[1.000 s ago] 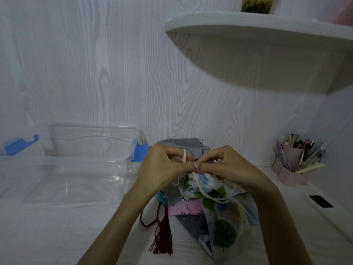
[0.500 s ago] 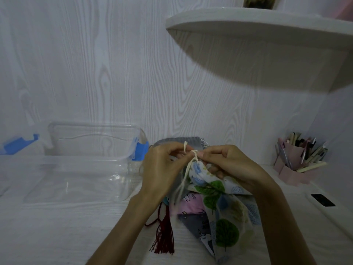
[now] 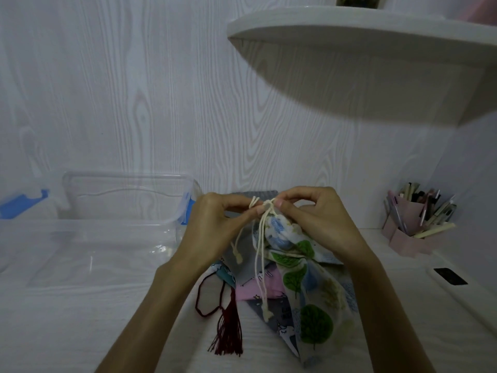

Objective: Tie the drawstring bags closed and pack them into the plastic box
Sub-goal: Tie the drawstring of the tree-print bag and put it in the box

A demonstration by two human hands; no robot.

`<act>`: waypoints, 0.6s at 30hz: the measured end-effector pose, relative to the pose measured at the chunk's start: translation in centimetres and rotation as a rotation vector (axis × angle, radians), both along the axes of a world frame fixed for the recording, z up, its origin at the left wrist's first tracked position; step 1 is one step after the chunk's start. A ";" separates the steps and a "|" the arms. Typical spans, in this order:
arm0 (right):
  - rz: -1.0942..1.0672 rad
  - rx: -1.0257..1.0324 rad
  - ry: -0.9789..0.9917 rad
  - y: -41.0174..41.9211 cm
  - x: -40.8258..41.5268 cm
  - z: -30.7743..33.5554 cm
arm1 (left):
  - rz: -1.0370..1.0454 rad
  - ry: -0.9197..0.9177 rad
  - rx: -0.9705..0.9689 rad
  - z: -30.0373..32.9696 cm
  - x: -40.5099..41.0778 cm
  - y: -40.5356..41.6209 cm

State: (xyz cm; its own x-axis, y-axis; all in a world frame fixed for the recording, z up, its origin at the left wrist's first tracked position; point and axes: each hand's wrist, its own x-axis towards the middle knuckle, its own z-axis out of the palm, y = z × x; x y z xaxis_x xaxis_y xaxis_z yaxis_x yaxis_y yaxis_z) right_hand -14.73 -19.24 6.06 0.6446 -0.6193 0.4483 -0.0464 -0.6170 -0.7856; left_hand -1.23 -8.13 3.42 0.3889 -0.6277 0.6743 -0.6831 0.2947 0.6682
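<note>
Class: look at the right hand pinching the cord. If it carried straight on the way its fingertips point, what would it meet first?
The right hand points left, so it would probably meet the left hand first, across the cream drawstring knot.

Pale wood-grain wall panelling (image 3: 134,103) from nine to twelve o'clock, knots and streaks running upright; at one o'clock a rounded white shelf (image 3: 363,30) jutting out, casting a broad grey shadow (image 3: 363,87) beneath; on its top edge a dark yellowish item (image 3: 356,0), cut off by the frame. Below, a white wood-grain desk top (image 3: 67,319) from six to nine; at three o'clock a pink pen holder (image 3: 411,230) crammed with pens, against the side wall; dim, bluish light throughout.
</note>
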 end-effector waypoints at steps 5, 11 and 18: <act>-0.129 -0.309 0.087 0.5 0.8 -0.8 | 0.082 0.031 0.020 0.1 0.1 -0.3; -0.240 -0.482 0.219 0.4 0.2 -0.6 | 0.082 0.130 0.081 -0.3 0.7 -0.3; -0.155 -0.193 0.133 0.3 1.1 -0.9 | 0.005 0.263 0.136 -0.2 0.5 -0.4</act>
